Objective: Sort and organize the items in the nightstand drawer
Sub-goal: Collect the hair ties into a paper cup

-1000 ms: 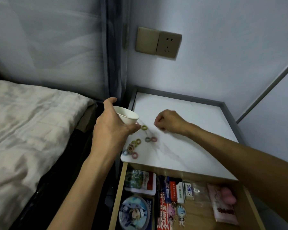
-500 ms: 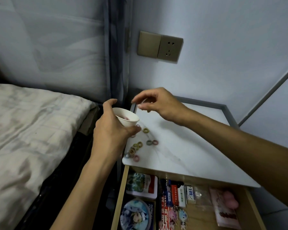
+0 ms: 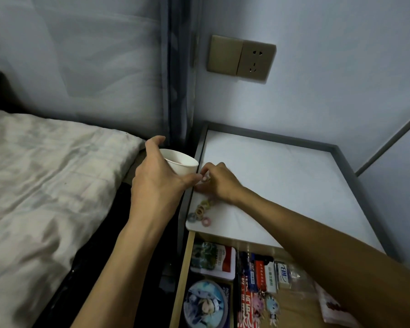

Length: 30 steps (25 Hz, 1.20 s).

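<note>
Head view: left hand (image 3: 156, 183) fingers wrapped round white paper cup (image 3: 182, 164), held at surface edge, centre frame, as catch-pot. Right hand (image 3: 218, 183) fingers curled, seemingly pinching one of small pastel elastic hair rings (image 3: 200, 213); rest clustered on smooth white surface (image 3: 282, 181) just below. Open wooden drawer (image 3: 182, 280) lower frame.

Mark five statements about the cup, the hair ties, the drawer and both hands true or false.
1. The left hand holds the white cup. True.
2. Small hair ties lie near the front left corner of the nightstand top. True.
3. The white cup stands on the nightstand top. False: the left hand holds it up by the top's left edge.
4. The drawer is pushed shut. False: it is pulled open, with its contents showing.
5. The right hand reaches into the drawer. False: it is over the nightstand top, beside the cup.
</note>
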Available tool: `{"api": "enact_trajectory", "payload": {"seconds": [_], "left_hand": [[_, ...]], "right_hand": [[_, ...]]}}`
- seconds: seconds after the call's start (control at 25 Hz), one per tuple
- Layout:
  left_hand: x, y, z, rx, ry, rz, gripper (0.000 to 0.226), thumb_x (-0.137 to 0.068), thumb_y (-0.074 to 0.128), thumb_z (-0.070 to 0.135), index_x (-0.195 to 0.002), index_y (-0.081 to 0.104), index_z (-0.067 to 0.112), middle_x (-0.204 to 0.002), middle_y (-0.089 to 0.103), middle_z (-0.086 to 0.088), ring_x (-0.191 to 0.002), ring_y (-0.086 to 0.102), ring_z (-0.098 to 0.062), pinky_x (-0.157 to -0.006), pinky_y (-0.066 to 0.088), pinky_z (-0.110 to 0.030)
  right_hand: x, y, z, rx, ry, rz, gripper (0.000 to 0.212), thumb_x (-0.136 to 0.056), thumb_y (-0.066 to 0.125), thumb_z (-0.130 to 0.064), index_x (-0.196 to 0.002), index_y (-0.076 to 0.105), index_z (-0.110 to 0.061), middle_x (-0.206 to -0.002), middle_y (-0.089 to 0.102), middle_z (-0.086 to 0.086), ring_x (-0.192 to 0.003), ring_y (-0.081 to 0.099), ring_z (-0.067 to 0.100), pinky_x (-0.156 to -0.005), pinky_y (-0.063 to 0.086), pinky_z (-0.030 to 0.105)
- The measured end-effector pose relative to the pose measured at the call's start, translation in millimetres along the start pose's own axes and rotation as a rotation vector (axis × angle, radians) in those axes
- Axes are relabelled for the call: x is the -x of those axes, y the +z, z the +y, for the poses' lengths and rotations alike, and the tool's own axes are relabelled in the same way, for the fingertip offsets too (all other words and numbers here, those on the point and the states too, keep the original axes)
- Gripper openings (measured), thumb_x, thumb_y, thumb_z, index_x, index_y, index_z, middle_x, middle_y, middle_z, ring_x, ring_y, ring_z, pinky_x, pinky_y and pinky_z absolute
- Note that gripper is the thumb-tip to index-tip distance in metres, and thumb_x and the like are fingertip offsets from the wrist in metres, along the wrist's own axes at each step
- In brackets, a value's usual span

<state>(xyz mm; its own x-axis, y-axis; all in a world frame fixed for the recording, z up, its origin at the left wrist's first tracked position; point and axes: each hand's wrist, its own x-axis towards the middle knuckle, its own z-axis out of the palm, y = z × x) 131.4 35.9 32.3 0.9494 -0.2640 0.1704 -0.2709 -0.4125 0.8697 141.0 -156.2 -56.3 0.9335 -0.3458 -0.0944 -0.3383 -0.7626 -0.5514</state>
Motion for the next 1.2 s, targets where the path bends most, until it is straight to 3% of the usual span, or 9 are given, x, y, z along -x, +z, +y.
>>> {"api": "enact_trajectory", "payload": {"seconds": [0.2, 0.32, 0.44, 0.6, 0.68, 0.76, 0.96, 1.08, 1.2], "left_hand": [[1.0, 1.0, 1.3, 0.004, 0.005, -0.018, 0.095, -0.062, 0.089, 0.031, -0.141, 0.036, 0.025, -0.128, 0.059, -0.007, -0.114, 0.057, -0.026, -0.092, 0.050, -0.041], [1.9, 0.9, 2.4, 0.009, -0.004, -0.030, 0.095, -0.063, 0.088, 0.031, -0.141, 0.035, 0.025, -0.128, 0.059, -0.007, -0.113, 0.057, -0.026, -0.092, 0.050, -0.042], [4.0, 1.6, 3.6, 0.019, -0.004, -0.043, 0.095, -0.064, 0.088, 0.030, -0.142, 0.034, 0.025, -0.126, 0.059, -0.008, -0.112, 0.057, -0.026, -0.092, 0.050, -0.042], [4.2, 4.6, 3.4, 0.025, 0.014, -0.079, 0.095, -0.065, 0.089, 0.029, -0.143, 0.034, 0.025, -0.126, 0.058, -0.006, -0.112, 0.055, -0.022, -0.083, 0.044, -0.028], [5.1, 6.2, 5.3, 0.033, 0.016, -0.099, 0.096, -0.066, 0.089, 0.029, -0.144, 0.033, 0.026, -0.127, 0.058, -0.005, -0.109, 0.054, -0.017, -0.080, 0.041, -0.023], [7.3, 9.3, 8.9, 0.032, 0.019, -0.120, 0.096, -0.065, 0.089, 0.028, -0.144, 0.033, 0.027, -0.126, 0.058, -0.003, -0.100, 0.051, -0.011, -0.078, 0.039, -0.022], [12.6, 15.2, 16.7, 0.054, 0.048, -0.179, 0.100, -0.065, 0.089, 0.024, -0.145, 0.030, 0.027, -0.126, 0.061, 0.003, -0.097, 0.055, -0.008, -0.082, 0.047, -0.026], [13.6, 15.8, 17.3, 0.055, 0.040, -0.167, 0.100, -0.064, 0.090, 0.023, -0.145, 0.031, 0.027, -0.123, 0.061, 0.001, -0.106, 0.059, -0.016, -0.087, 0.050, -0.031], [12.4, 15.0, 14.6, 0.060, 0.024, -0.145, 0.097, -0.064, 0.090, 0.026, -0.143, 0.033, 0.029, -0.114, 0.058, 0.002, -0.097, 0.054, -0.014, -0.078, 0.044, -0.027]], "right_hand": [[-1.7, -5.9, -2.0, 0.091, -0.117, -0.025, 0.008, -0.085, 0.070, -0.020, -0.089, 0.067, -0.014, -0.095, 0.068, 0.005, -0.090, 0.064, 0.023, -0.073, 0.048, 0.030], [1.2, -10.5, -1.5, 0.179, -0.133, -0.084, 0.010, -0.090, 0.065, -0.021, -0.083, 0.064, -0.015, -0.089, 0.065, 0.004, -0.083, 0.062, 0.023, -0.068, 0.047, 0.032], [3.8, -15.0, 0.9, 0.239, -0.124, -0.097, 0.009, -0.086, 0.065, -0.017, -0.087, 0.070, -0.009, -0.092, 0.069, 0.010, -0.083, 0.065, 0.026, -0.077, 0.056, 0.039], [14.3, -49.1, -5.4, -0.143, -0.026, 0.081, 0.011, -0.080, 0.068, -0.001, -0.087, 0.074, -0.006, -0.082, 0.073, 0.011, -0.072, 0.067, 0.016, -0.076, 0.058, 0.033], [25.5, -76.4, -23.5, -0.439, -0.074, 0.156, 0.008, -0.080, 0.068, 0.004, -0.086, 0.072, -0.001, -0.077, 0.071, 0.011, -0.067, 0.065, 0.016, -0.071, 0.057, 0.031], [39.0, -99.4, -45.4, -0.581, -0.195, 0.090, 0.008, -0.083, 0.069, 0.005, -0.088, 0.069, -0.001, -0.077, 0.069, 0.008, -0.067, 0.063, 0.014, -0.068, 0.055, 0.025], [64.0, -112.7, -75.3, -0.150, -0.401, -0.208, 0.021, -0.082, 0.076, -0.008, -0.102, 0.074, -0.014, -0.088, 0.073, -0.006, -0.082, 0.069, 0.005, -0.077, 0.056, 0.023], [66.7, -117.5, -71.3, -0.201, -0.409, -0.158, 0.025, -0.083, 0.075, -0.009, -0.107, 0.074, -0.015, -0.096, 0.074, -0.005, -0.090, 0.069, 0.006, -0.085, 0.057, 0.027], [64.8, -120.1, -50.1, -0.382, -0.316, -0.001, 0.018, -0.090, 0.066, -0.003, -0.103, 0.073, -0.013, -0.096, 0.074, -0.002, -0.086, 0.068, 0.004, -0.079, 0.055, 0.020]]}}
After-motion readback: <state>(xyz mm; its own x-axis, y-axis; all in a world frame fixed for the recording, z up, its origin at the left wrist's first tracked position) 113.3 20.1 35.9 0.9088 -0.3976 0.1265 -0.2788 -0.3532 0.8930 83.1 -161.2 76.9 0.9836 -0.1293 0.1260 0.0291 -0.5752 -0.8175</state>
